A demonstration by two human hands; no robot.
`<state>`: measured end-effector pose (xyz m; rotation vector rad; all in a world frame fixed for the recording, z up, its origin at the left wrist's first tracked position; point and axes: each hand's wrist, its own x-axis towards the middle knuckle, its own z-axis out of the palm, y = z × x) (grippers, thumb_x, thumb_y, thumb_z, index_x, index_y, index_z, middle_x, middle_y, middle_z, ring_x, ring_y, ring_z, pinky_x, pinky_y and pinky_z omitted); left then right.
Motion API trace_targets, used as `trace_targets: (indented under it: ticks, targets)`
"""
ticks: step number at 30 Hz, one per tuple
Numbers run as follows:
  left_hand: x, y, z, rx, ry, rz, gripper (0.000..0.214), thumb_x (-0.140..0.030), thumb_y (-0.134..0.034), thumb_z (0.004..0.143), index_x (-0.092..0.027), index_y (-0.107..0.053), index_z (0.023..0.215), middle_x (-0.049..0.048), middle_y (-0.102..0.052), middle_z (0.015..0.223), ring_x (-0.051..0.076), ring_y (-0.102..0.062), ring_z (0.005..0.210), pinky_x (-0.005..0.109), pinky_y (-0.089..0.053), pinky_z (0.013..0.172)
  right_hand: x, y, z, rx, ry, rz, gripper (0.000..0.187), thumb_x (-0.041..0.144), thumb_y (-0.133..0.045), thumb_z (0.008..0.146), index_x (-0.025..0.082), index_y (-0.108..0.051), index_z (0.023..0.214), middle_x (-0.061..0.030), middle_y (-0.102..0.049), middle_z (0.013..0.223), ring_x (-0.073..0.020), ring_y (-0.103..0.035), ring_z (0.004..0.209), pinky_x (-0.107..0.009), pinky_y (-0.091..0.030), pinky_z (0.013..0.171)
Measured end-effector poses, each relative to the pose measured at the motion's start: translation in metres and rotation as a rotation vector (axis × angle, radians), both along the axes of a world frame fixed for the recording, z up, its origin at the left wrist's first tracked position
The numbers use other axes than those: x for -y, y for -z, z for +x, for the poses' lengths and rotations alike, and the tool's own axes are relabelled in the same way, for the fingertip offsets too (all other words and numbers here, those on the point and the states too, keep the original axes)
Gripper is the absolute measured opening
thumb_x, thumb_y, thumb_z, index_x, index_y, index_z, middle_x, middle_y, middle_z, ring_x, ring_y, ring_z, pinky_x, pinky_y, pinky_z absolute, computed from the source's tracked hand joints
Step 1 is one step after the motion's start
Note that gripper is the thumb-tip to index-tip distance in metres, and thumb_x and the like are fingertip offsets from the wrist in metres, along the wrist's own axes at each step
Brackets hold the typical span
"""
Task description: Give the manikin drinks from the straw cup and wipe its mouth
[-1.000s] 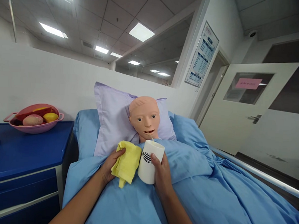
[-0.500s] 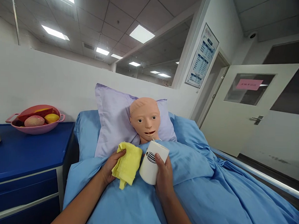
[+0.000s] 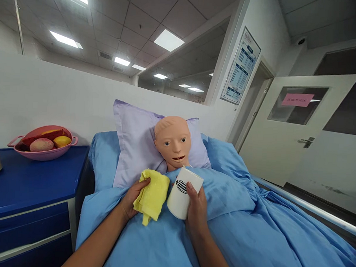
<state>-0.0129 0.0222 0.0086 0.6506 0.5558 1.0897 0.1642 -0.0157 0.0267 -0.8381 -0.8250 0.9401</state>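
The left hand (image 3: 132,199) gripped a folded yellow cloth (image 3: 152,196), thumb on its face and the other fingers mostly hidden behind, just below the dummy's head (image 3: 172,134) and a little to its left as the wearer saw it. The right hand (image 3: 198,211) was wrapped around a white cup (image 3: 178,198) with a striped black mark, thumb across the front. The cup was tilted, its rim below the head and slightly to the right, and a thin pale straw (image 3: 183,166) rose out of it towards the parted mouth (image 3: 178,158); whether the two touched was too small to tell.

The step in hand looked like offering the straw for a drink, with the cloth ready for drips. The next move seemed to call for a steady cup and the straw's tip lined up with the lips.

Behind the head lay a lilac pillow (image 3: 136,137), and below it a blue quilt (image 3: 232,199) spread over the bed. Well to the left of the head, a pink bowl (image 3: 43,156) of fruit stood on a blue tabletop (image 3: 40,180)
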Motion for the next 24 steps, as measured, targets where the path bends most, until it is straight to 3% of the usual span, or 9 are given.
trace_targets:
  ticks: [24]
  targets:
    - [0.0014,-0.0014,0.0005,-0.012,-0.013,0.009,0.031,-0.025,-0.058,0.090,-0.005,-0.060,0.114,0.0114,-0.074,0.072,0.022,-0.071,0.058,0.030,-0.059,0.058,0.0041,-0.0079,-0.0027,-0.015,0.013,-0.036,0.057,0.058,-0.075,0.069,0.019,-0.061,0.109,-0.0042,-0.072,0.081,-0.0206,-0.067,0.063,-0.029,-0.054,0.053]
